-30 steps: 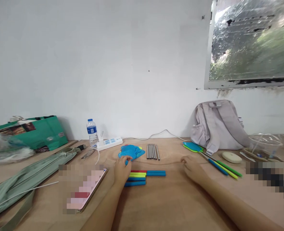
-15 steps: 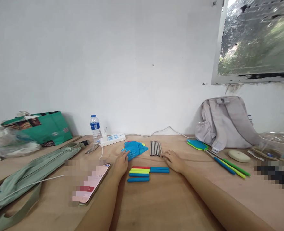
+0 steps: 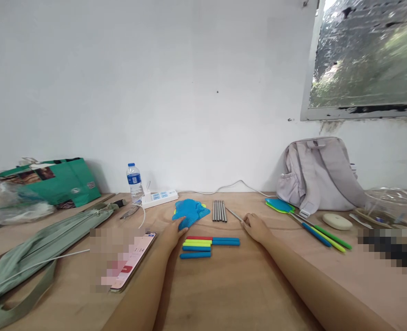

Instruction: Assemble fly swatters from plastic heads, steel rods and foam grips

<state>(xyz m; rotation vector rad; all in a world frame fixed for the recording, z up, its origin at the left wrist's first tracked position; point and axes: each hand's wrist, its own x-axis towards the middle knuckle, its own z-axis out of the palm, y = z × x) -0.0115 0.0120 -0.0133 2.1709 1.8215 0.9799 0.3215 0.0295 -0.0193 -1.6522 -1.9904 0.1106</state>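
Two bare hands are seen on a plywood table (image 3: 224, 294), viewed from above and behind. At far left, a green shopping bag (image 3: 56, 181) is stood against the wall, with a grey-green pouch (image 3: 51, 239) and a phone (image 3: 132, 264) nearer the viewer. A water bottle (image 3: 133, 180) and a white power strip (image 3: 160, 197) are placed further back. The left hand (image 3: 172, 234) is laid with fingers loosely spread, its fingertips touching the edge of a stack of blue mesh swatter heads (image 3: 190, 211). Just right of it, coloured handle sleeves (image 3: 206, 246) in red, yellow-green and blue are lined up. Behind them, a row of thin metal rods (image 3: 219, 210) is laid side by side. One metal rod (image 3: 235, 214) is pinched at its near end by the right hand (image 3: 256, 227), angled away from the row, its far tip close to the others. The rod can be judged light, stiff, smooth and likely slippery; a firm pinch near one end seems best. Further right, finished fly swatters (image 3: 306, 223) are lain beside a grey backpack (image 3: 318, 172), a white oval case (image 3: 337, 221) and a clear plastic container (image 3: 389, 202).
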